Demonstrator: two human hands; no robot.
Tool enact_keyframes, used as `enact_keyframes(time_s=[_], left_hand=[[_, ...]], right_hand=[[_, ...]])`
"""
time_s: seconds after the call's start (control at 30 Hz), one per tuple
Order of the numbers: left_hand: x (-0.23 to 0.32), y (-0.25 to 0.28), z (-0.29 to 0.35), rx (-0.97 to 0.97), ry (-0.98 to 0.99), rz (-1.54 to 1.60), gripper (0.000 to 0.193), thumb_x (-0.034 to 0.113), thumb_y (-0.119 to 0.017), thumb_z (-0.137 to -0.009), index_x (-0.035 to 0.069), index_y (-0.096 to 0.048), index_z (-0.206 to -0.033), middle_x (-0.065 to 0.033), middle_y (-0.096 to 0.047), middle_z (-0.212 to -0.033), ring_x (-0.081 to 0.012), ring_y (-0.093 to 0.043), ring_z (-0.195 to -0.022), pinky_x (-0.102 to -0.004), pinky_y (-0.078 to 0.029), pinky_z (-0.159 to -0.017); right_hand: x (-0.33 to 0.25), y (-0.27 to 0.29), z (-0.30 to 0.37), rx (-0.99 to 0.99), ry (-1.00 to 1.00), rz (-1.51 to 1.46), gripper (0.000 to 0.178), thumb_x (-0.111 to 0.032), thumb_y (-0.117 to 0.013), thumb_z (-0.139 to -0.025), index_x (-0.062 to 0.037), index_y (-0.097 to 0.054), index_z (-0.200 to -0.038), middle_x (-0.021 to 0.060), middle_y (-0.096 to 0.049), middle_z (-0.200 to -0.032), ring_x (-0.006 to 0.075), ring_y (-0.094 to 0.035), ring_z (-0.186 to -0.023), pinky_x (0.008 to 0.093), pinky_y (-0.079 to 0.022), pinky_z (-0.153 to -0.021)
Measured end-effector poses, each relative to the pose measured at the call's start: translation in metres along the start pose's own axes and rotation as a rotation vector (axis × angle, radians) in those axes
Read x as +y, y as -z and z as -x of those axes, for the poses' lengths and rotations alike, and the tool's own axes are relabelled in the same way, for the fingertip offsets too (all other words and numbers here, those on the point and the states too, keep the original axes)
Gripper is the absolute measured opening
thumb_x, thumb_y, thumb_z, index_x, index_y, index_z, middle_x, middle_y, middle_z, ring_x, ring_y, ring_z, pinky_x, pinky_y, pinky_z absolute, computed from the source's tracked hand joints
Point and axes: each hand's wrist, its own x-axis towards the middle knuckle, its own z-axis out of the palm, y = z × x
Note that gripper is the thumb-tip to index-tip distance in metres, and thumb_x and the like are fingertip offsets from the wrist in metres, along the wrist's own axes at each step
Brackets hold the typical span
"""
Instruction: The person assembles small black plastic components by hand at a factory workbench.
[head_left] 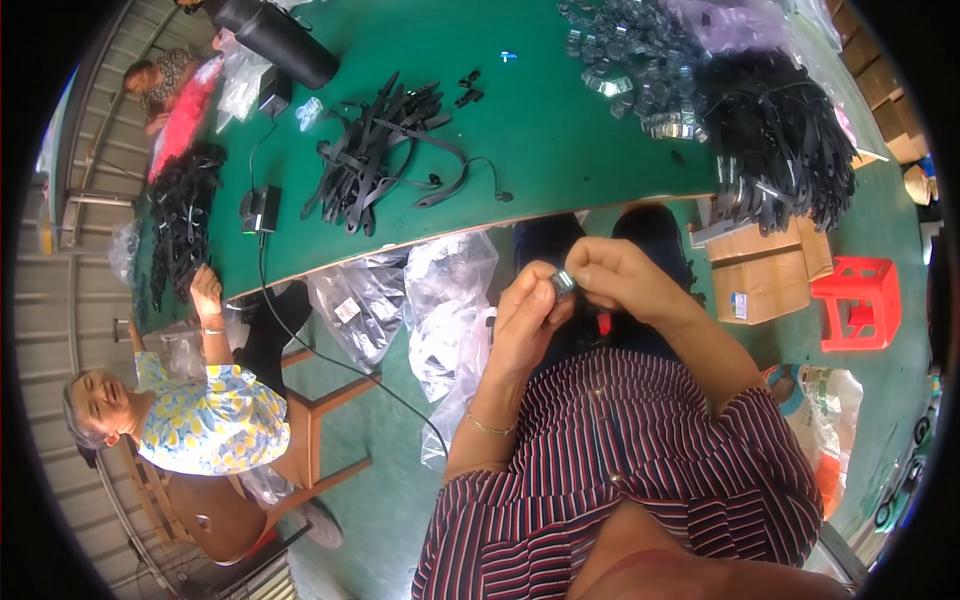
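Above my lap, just off the table's near edge, my left hand (528, 312) pinches a small shiny grey piece (563, 283) between thumb and fingers. My right hand (622, 278) is closed beside it, its fingertips meeting the piece's right side. The piece looks glassy or metallic and block-like; its exact kind is too small to tell. On the green table (560, 140), a heap of similar shiny grey pieces (625, 60) lies at the far right. Next to that heap, a thick bundle of black straps (780, 140) hangs over the table edge.
Loose black straps (385, 150) lie mid-table, near a black adapter (260, 210) whose cable drops over the edge. A black bottle (278, 42) lies farther back. Plastic bags (450, 300) sit below, left of my legs. Cardboard boxes (765, 275) and a red stool (858, 303) stand right. A co-worker (215, 415) sits left.
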Motion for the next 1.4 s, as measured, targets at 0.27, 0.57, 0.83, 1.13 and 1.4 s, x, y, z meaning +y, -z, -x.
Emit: enact_keyframes(time_s=[0.27, 0.57, 0.83, 1.13, 1.4], left_hand=[[0.001, 0.007, -0.001, 0.024, 0.013, -0.206, 0.021, 0.022, -0.05, -0.09, 0.002, -0.053, -0.087, 0.0018, -0.046, -0.067, -0.0047, -0.039, -0.059, -0.0184, -0.03, -0.052], [0.012, 0.006, -0.002, 0.055, -0.056, -0.639, 0.01, 0.009, -0.054, -0.086, -0.001, -0.054, -0.087, 0.0015, -0.051, -0.07, -0.0035, -0.044, -0.066, -0.0186, -0.038, -0.057], [0.019, -0.001, -0.001, -0.036, -0.081, -0.567, 0.013, 0.007, -0.049, -0.087, 0.003, -0.053, -0.099, -0.0019, -0.054, -0.085, -0.0069, -0.05, -0.073, -0.0202, -0.04, -0.064], [0.018, 0.006, 0.001, -0.039, 0.166, 0.018, 0.016, 0.019, -0.054, -0.085, 0.006, -0.045, -0.084, -0.0065, -0.054, -0.076, -0.0122, -0.05, -0.064, -0.0222, -0.039, -0.056], [0.015, 0.003, 0.002, -0.017, 0.187, -0.005, 0.02, 0.02, -0.058, -0.081, 0.007, -0.043, -0.078, -0.0062, -0.052, -0.073, -0.0132, -0.048, -0.062, -0.0227, -0.038, -0.056]], right_hand=[[0.005, 0.006, 0.0, -0.031, 0.05, 0.029, 0.009, -0.013, -0.049, -0.087, -0.0042, -0.05, -0.089, -0.0017, -0.045, -0.067, 0.0057, -0.042, -0.057, 0.0195, -0.032, -0.05], [0.01, 0.013, 0.01, 0.123, 0.493, 0.445, 0.007, -0.008, -0.054, -0.083, -0.0022, -0.053, -0.08, 0.0051, -0.045, -0.101, 0.0115, -0.048, -0.073, 0.0231, -0.038, -0.064], [0.016, 0.013, 0.008, 0.017, 0.375, 0.036, 0.008, -0.008, -0.057, -0.082, -0.0013, -0.054, -0.082, 0.0035, -0.045, -0.097, 0.0092, -0.047, -0.071, 0.0204, -0.039, -0.062], [0.008, 0.005, 0.007, 0.037, 0.479, 0.565, 0.018, 0.002, -0.064, -0.075, 0.0004, -0.057, -0.092, 0.0052, -0.051, -0.089, 0.0121, -0.054, -0.08, 0.0233, -0.044, -0.068], [0.012, 0.003, 0.007, 0.054, 0.474, 0.309, 0.019, -0.002, -0.064, -0.077, 0.0022, -0.057, -0.094, 0.0071, -0.05, -0.092, 0.0154, -0.056, -0.082, 0.0245, -0.047, -0.07]])
